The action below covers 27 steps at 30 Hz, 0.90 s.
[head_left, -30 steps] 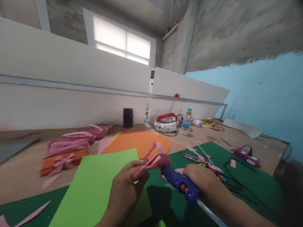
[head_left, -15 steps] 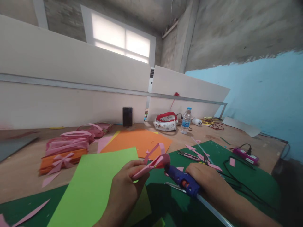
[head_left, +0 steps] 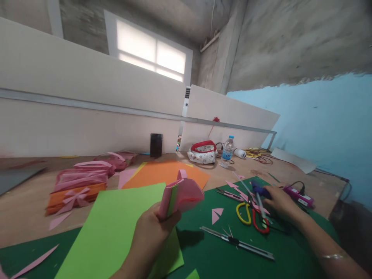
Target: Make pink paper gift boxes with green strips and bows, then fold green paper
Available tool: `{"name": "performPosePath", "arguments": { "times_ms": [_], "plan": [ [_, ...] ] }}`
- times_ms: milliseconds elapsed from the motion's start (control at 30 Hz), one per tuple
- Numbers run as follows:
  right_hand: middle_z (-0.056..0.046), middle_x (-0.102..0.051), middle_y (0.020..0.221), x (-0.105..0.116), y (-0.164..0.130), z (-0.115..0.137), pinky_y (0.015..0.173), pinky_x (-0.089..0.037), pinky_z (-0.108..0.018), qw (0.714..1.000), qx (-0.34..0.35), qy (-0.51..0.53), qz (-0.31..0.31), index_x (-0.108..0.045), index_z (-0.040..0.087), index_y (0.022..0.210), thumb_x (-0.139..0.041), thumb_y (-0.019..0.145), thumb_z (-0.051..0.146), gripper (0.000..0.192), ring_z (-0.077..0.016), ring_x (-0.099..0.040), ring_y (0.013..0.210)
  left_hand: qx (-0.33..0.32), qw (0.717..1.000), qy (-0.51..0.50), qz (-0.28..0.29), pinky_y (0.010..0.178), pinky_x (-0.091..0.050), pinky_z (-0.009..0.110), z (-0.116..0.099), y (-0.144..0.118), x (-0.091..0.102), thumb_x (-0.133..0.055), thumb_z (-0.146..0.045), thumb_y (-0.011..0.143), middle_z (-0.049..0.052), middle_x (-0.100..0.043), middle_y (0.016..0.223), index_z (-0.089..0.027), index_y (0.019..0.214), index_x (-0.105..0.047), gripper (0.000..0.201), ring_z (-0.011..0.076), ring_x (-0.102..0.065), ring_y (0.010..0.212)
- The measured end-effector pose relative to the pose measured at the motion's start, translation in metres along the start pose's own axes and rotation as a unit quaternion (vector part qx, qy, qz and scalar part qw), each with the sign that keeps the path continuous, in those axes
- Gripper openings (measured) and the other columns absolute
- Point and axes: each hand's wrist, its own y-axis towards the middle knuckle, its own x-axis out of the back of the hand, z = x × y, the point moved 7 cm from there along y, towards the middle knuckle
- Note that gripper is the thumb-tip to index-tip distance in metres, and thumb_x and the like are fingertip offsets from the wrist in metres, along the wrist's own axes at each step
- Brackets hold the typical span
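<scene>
Left hand (head_left: 155, 228) grips a folded pink craft piece (head_left: 190, 192); right hand (head_left: 278, 199) holds a blue glue gun (head_left: 259, 189) near scissors (head_left: 250, 202).

Faces a bright, framed window (head_left: 151, 50) set in a rough grey concrete wall (head_left: 83, 23). Has white partition panels (head_left: 95, 73) below the window, crossed by a grey rail (head_left: 116, 109). Shows a pipe (head_left: 209, 42) and a concrete column (head_left: 232, 46) right of the window, then, farther right, a light-blue wall (head_left: 334, 116). Includes a brown tabletop (head_left: 17, 211) beneath the window.
</scene>
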Motion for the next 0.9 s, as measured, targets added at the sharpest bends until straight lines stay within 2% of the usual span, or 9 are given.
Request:
{"name": "performPosePath", "arguments": {
  "times_ms": [133, 200, 267, 333, 367, 467, 567, 667, 900],
  "plan": [
    [-0.019, -0.063, 0.106, 0.005, -0.001, 0.026, 0.089, -0.043, -0.044, 0.994, 0.03, 0.102, 0.002, -0.062, 0.012, 0.104, -0.064, 0.063, 0.011, 0.042, -0.0339, -0.057, 0.103, 0.034, 0.999, -0.026, 0.019, 0.052, -0.038, 0.025, 0.002, -0.002, -0.004, -0.065, -0.038, 0.062, -0.004, -0.055, 0.051, -0.017, 0.057, -0.066, 0.022, 0.0175, -0.05, 0.054],
    [-0.016, -0.055, 0.125, 0.009, -0.01, 0.066, 0.095, -0.04, -0.042, 0.982, 0.061, 0.176, -0.006, -0.048, 0.016, 0.126, -0.059, 0.075, 0.02, 0.053, -0.0289, -0.051, 0.115, 0.042, 0.998, -0.031, 0.025, 0.054, -0.039, 0.025, 0.003, -0.004, -0.006, -0.066, -0.041, 0.062, -0.003, -0.057, 0.054, -0.016, 0.062, -0.067, 0.024, 0.018, -0.05, 0.057],
    [-0.01, -0.055, 0.125, 0.006, -0.02, 0.116, 0.09, -0.046, -0.035, 0.956, 0.099, 0.275, 0.02, -0.032, 0.022, 0.138, -0.062, 0.076, 0.028, 0.069, -0.0222, -0.056, 0.11, 0.044, 0.998, -0.028, 0.025, 0.055, -0.039, 0.025, 0.004, -0.006, -0.006, -0.065, -0.043, 0.063, -0.003, -0.056, 0.055, -0.017, 0.063, -0.067, 0.027, 0.0178, -0.049, 0.058],
    [-0.011, -0.057, 0.119, -0.006, -0.028, 0.166, 0.089, -0.046, -0.037, 0.822, 0.095, 0.55, 0.112, -0.03, 0.018, 0.138, -0.071, 0.067, 0.024, 0.082, -0.0227, -0.058, 0.107, 0.041, 0.999, -0.021, 0.024, 0.055, -0.038, 0.024, 0.003, -0.008, -0.006, -0.065, -0.044, 0.063, -0.003, -0.052, 0.053, -0.017, 0.061, -0.065, 0.027, 0.017, -0.046, 0.057],
    [-0.01, -0.059, 0.115, -0.011, -0.032, 0.184, 0.087, -0.047, -0.036, 0.771, 0.077, 0.618, 0.132, -0.031, 0.017, 0.137, -0.075, 0.061, 0.021, 0.089, -0.0223, -0.059, 0.102, 0.037, 0.999, -0.02, 0.024, 0.054, -0.037, 0.024, 0.002, -0.009, -0.006, -0.064, -0.044, 0.064, -0.004, -0.052, 0.054, -0.017, 0.061, -0.065, 0.027, 0.0166, -0.045, 0.057],
    [-0.001, -0.062, 0.09, -0.017, -0.038, 0.217, 0.076, -0.048, -0.031, 0.69, 0.035, 0.708, 0.147, -0.027, 0.017, 0.139, -0.08, 0.052, 0.015, 0.102, -0.0177, -0.061, 0.083, 0.023, 0.999, -0.027, 0.029, 0.054, -0.036, 0.024, -0.003, -0.011, -0.007, -0.062, -0.042, 0.066, -0.004, -0.051, 0.055, -0.018, 0.061, -0.064, 0.025, 0.0155, -0.043, 0.057],
    [0.006, -0.056, 0.072, -0.014, -0.042, 0.223, 0.066, -0.046, -0.026, 0.682, 0.02, 0.719, 0.133, -0.031, 0.016, 0.138, -0.08, 0.051, 0.012, 0.099, -0.0147, -0.058, 0.072, 0.015, 0.999, -0.036, 0.039, 0.052, -0.035, 0.023, -0.006, -0.012, -0.01, -0.062, -0.039, 0.066, -0.004, -0.049, 0.053, -0.018, 0.058, -0.062, 0.022, 0.0146, -0.042, 0.055],
    [0.005, -0.058, 0.074, -0.012, -0.044, 0.222, 0.066, -0.047, -0.028, 0.705, 0.018, 0.696, 0.133, -0.04, 0.017, 0.133, -0.079, 0.051, 0.011, 0.091, -0.0172, -0.059, 0.075, 0.008, 0.998, -0.042, 0.053, 0.052, -0.035, 0.023, -0.006, -0.012, -0.013, -0.063, -0.038, 0.065, -0.004, -0.052, 0.053, -0.019, 0.062, -0.065, 0.019, 0.0151, -0.044, 0.055],
    [0.0, -0.064, 0.077, -0.021, -0.039, 0.22, 0.064, -0.049, -0.028, 0.718, 0.021, 0.686, 0.118, -0.06, 0.015, 0.104, -0.077, 0.055, 0.016, 0.053, -0.019, -0.061, 0.076, 0.009, 0.996, -0.048, 0.072, 0.056, -0.037, 0.023, -0.002, -0.015, -0.02, -0.062, -0.034, 0.066, -0.004, -0.058, 0.058, -0.018, 0.065, -0.065, 0.016, 0.0159, -0.048, 0.059]
  ]
}}
